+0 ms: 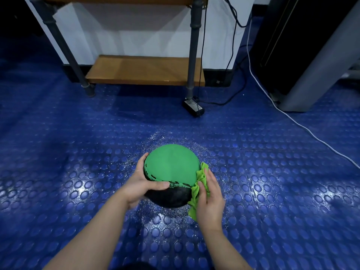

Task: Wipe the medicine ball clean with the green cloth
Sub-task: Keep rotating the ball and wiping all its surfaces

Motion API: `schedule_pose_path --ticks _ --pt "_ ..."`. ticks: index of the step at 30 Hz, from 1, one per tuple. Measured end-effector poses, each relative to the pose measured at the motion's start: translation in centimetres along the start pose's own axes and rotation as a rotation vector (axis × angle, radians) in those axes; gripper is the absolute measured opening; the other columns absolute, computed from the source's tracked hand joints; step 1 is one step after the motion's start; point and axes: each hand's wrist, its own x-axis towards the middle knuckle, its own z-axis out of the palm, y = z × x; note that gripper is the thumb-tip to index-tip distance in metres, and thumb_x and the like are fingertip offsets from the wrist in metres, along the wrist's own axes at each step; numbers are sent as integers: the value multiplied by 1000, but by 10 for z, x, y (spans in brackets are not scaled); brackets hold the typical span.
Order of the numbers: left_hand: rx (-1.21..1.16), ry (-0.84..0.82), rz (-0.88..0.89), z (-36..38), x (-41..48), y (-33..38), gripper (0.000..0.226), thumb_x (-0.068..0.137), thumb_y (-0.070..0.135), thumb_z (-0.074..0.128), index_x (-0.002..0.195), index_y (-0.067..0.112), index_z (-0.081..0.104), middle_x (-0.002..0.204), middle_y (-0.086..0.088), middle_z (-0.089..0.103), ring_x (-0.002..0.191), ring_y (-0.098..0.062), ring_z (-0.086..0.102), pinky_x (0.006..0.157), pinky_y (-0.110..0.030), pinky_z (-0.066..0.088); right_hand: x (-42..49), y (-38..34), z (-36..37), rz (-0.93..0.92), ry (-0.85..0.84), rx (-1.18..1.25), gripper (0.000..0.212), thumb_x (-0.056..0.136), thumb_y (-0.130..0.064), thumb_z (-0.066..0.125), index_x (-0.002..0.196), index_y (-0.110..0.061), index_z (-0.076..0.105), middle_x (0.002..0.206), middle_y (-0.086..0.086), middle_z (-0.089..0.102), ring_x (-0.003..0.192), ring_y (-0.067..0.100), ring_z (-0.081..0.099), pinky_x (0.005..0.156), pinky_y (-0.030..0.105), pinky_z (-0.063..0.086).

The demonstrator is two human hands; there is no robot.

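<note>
Green cloth (196,189), bunched into folds, is pressed against the right side of the medicine ball (172,164) by the right hand (211,199). Its fingers (212,178) lie nearly straight and flat over the cloth rather than curled round it. The left hand (139,184) grips the ball's left side, fingers wrapped behind and thumb laid across the front seam. The ball, green on top and black below, sits on the blue studded floor (78,152), which glistens with fine specks around it. The step in hand looks like wiping the right flank. To do it well, keep the left grip firm so the ball cannot roll and press with the whole palm. Sweep from the green top down to the black underside, then turn the ball to bring an unwiped face round.
</note>
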Motion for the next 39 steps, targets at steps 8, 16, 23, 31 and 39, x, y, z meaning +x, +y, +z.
schedule_pose_path --ticks 8,16,23,31,39 --pt "-69 53 -41 -2 -3 5 130 36 23 94 141 50 22 130 7 47 111 -26 54 78 -56 56 24 -17 -15 84 178 82 35 98 -25 48 131 -35 53 137 -10 50 128 3 43 109 20 34" --pt "-39 189 -35 14 5 13 105 65 36 88 144 43 18 129 5 53 104 -21 61 73 -49 57 24 -34 38 -335 -104 -311 51 98 -46 28 147 -33 25 158 -5 11 146 17 7 117 43 20" --pt "-59 224 -62 20 11 23 89 74 30 82 141 37 24 122 6 56 98 -20 61 65 -43 56 31 -36 53 -192 41 -181 49 100 -30 41 147 -28 29 156 -3 18 144 12 12 116 42 21" --pt "-72 304 -129 37 21 37 93 56 41 91 127 37 31 122 -2 59 93 -30 65 49 -40 54 72 -47 52 259 201 -15 40 102 -26 30 140 -20 42 146 5 37 133 23 37 108 41 33" --pt "-112 257 -139 30 21 36 87 68 33 86 133 37 28 116 2 54 95 -29 59 66 -49 54 107 -9 35 676 35 39 42 95 -8 27 133 -13 45 101 16 60 89 33 58 78 43 49"
